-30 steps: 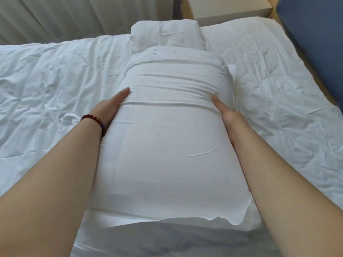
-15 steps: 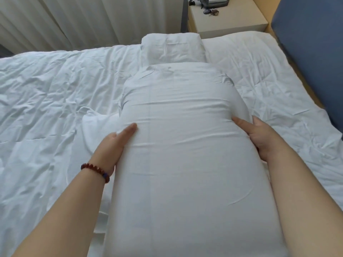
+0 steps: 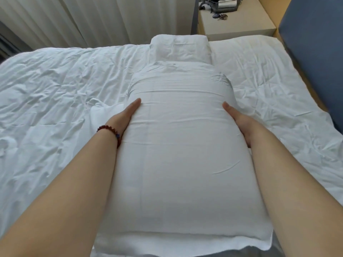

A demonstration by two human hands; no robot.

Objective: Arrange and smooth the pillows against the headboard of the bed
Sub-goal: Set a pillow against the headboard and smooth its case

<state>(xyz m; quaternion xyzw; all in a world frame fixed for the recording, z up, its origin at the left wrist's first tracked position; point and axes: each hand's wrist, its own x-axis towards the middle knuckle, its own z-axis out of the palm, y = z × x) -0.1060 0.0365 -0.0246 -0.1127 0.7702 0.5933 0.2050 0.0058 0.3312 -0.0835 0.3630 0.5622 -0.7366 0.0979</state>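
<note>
From the head camera, a big white pillow (image 3: pixel 181 154) lies lengthwise on the bed (image 3: pixel 55 93), running from the person's body out past the fingertips. It is plump and rounded. Its case is pulled fairly taut, with fine creases running across it between the two hands and one short crease nearer the person. The open end of the case lies flat and slack at the near edge.

The left hand (image 3: pixel 124 117) lies flat against the pillow's left flank, fingers (image 3: pixel 136 103) straight and together, pressing into the fabric without curling round it. A bracelet of dark red beads (image 3: pixel 111 129) circles that wrist. The right hand (image 3: pixel 239 121) mirrors it on the right flank, fingers (image 3: pixel 227 106) straight along the side, and the pillow is squeezed slightly narrower between the two palms.

Beyond the fingertips, touching the far end of this pillow, a second white pillow (image 3: pixel 180 49) lies crosswise, smaller in view and wrinkled.

A rumpled white duvet (image 3: pixel 269 86) covers the bed on both sides of the hands. To the right of the right fingers, well apart from both pillows, stands the blue padded headboard (image 3: pixel 315 45). Past the far pillow, a pale nightstand (image 3: pixel 239 26) carries a dark bag (image 3: pixel 222 4) and a small bunch of keys (image 3: pixel 220 16). Pale pleated curtains (image 3: pixel 92 19) hang far beyond the left fingers.
</note>
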